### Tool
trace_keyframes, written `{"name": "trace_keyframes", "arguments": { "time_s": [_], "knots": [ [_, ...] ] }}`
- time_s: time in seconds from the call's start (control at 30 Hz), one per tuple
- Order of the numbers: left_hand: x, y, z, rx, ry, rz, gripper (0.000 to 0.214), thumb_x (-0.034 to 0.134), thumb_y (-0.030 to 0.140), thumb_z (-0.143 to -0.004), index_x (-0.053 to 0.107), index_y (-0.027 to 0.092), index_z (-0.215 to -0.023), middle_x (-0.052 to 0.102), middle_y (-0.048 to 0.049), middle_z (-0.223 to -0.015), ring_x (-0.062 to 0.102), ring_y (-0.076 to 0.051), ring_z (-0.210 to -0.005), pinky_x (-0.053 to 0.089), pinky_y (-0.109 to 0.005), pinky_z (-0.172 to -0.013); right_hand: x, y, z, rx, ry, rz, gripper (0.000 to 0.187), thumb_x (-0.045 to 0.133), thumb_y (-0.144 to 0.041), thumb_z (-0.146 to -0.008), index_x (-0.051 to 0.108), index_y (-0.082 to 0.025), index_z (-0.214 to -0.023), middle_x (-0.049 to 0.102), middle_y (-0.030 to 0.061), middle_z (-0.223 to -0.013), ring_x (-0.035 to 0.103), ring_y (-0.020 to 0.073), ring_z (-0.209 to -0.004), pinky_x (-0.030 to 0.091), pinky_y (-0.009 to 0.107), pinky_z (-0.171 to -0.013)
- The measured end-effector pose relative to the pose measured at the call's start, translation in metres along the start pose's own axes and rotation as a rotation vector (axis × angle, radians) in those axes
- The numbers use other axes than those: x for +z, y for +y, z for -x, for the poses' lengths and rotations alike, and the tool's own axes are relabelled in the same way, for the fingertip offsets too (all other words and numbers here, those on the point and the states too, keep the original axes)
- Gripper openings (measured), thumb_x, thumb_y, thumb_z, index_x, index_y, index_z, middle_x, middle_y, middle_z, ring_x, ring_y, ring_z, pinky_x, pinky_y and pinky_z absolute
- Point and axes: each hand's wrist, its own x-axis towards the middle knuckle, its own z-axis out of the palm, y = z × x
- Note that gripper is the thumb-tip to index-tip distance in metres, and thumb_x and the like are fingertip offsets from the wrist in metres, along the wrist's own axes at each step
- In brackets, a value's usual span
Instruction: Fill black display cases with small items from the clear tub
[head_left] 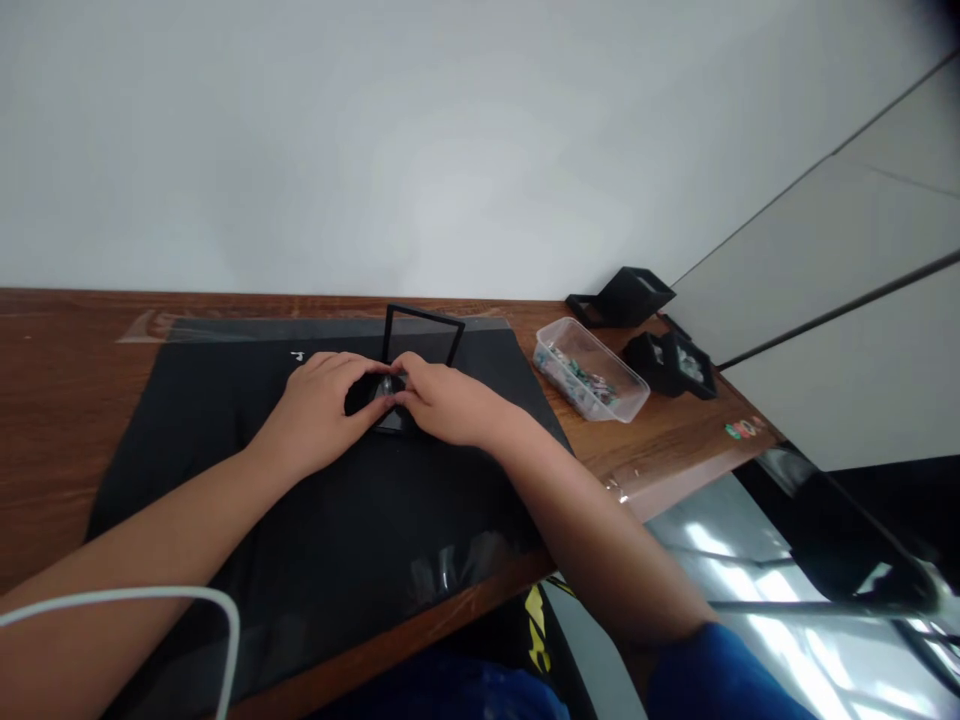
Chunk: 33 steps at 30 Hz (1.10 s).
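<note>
A black-framed case with a see-through panel (pixel 424 340) stands opened on the black mat (pixel 360 540), its lid tilted up at the back. My left hand (pixel 324 405) reaches over the near half from the left, thumb and fingertips curved in. From the right, my right hand (pixel 442 400) comes in with its fingers closed, fingertips meeting those of the left. Between both sets of fingertips is a small clear, shiny piece (pixel 387 386), too small and partly covered to name. Part of the case's lower half is hidden beneath the hands.
A clear plastic tub (pixel 632 400) with small mixed pieces stands to the right. Beyond it are black boxes (pixel 636 297) and a black tray with white pieces (pixel 688 365). Small coloured rings lie near the table's right edge. A white cable (pixel 150 594) crosses my left forearm.
</note>
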Motion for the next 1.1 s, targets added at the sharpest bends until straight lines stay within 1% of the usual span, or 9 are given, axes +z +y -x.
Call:
{"name": "trace_keyframes", "arguments": {
  "time_s": [0.13,0.27,0.37,0.47,0.6,0.7,0.83,0.97,1.1],
  "knots": [
    [0.001,0.001,0.001,-0.013,0.015,0.014,0.044,0.058,0.054,-0.097,0.072,0.020,-0.121,0.075,-0.0112,-0.123,0.063,-0.036,-0.119,0.046,-0.055,-0.106,0.002,0.011,-0.001,-0.076,0.012,-0.036,0.033,0.059,-0.018,-0.100,0.056,-0.015,-0.132,0.074,0.0060,-0.103,0.064,0.0183,-0.084,0.040,0.027,-0.071],
    [0.000,0.001,0.001,-0.003,0.018,0.024,0.044,0.058,0.056,-0.097,0.073,0.020,-0.118,0.075,-0.0116,-0.122,0.063,-0.036,-0.118,0.046,-0.056,-0.106,0.004,0.018,0.002,-0.140,0.024,-0.041,0.034,0.061,-0.017,-0.098,0.057,-0.018,-0.131,0.074,0.0038,-0.103,0.064,0.0167,-0.081,0.039,0.027,-0.070],
    [-0.001,0.001,0.001,0.002,0.012,0.035,0.043,0.059,0.056,-0.097,0.074,0.021,-0.117,0.075,-0.0112,-0.122,0.064,-0.036,-0.118,0.045,-0.057,-0.107,0.005,0.019,0.005,-0.104,0.055,-0.049,0.029,0.056,-0.020,-0.103,0.055,-0.020,-0.132,0.075,0.0047,-0.110,0.068,0.0186,-0.089,0.041,0.028,-0.074],
    [-0.002,0.001,0.001,-0.006,0.006,0.029,0.043,0.059,0.058,-0.097,0.076,0.024,-0.116,0.074,-0.0101,-0.121,0.064,-0.036,-0.119,0.046,-0.057,-0.108,0.005,0.018,0.007,-0.058,0.088,-0.016,0.032,0.048,-0.021,-0.106,0.052,-0.021,-0.138,0.075,0.0068,-0.119,0.070,0.0226,-0.098,0.043,0.031,-0.077],
    [-0.002,0.001,0.002,-0.012,-0.010,-0.008,0.046,0.055,0.061,-0.098,0.078,0.027,-0.118,0.074,-0.0096,-0.123,0.063,-0.037,-0.121,0.045,-0.058,-0.109,0.007,0.021,0.006,-0.087,0.112,-0.024,0.039,0.046,-0.018,-0.106,0.048,-0.019,-0.145,0.073,0.0095,-0.130,0.070,0.0246,-0.108,0.045,0.033,-0.083],
    [-0.002,0.001,0.003,-0.010,0.002,-0.022,0.051,0.053,0.062,-0.099,0.075,0.025,-0.126,0.073,-0.0112,-0.126,0.063,-0.037,-0.123,0.045,-0.058,-0.109,0.009,0.024,0.005,-0.120,0.105,-0.036,0.038,0.048,-0.014,-0.104,0.051,-0.021,-0.142,0.072,0.0094,-0.132,0.069,0.0237,-0.113,0.046,0.034,-0.087],
    [-0.002,0.001,0.003,-0.006,0.000,-0.001,0.055,0.055,0.062,-0.098,0.071,0.019,-0.130,0.073,-0.0137,-0.129,0.063,-0.037,-0.125,0.045,-0.057,-0.110,0.009,0.025,0.005,-0.107,0.138,-0.038,0.034,0.051,-0.014,-0.103,0.057,-0.022,-0.135,0.075,0.0076,-0.126,0.070,0.0228,-0.109,0.046,0.032,-0.085],
    [-0.003,0.001,0.002,-0.003,-0.011,-0.007,0.051,0.054,0.063,-0.098,0.074,0.025,-0.126,0.074,-0.0110,-0.127,0.063,-0.036,-0.123,0.046,-0.056,-0.110,0.009,0.025,0.004,-0.122,0.182,-0.031,0.026,0.054,-0.016,-0.101,0.066,-0.023,-0.123,0.077,0.0042,-0.119,0.070,0.0213,-0.105,0.045,0.030,-0.082],
    [-0.002,0.001,0.003,-0.016,-0.010,-0.016,0.051,0.053,0.064,-0.098,0.076,0.027,-0.124,0.073,-0.0106,-0.127,0.062,-0.037,-0.124,0.045,-0.057,-0.111,0.010,0.026,0.001,-0.158,0.198,-0.046,0.027,0.057,-0.014,-0.099,0.071,-0.022,-0.120,0.078,0.0029,-0.115,0.069,0.0194,-0.104,0.046,0.029,-0.083]
  ]
}}
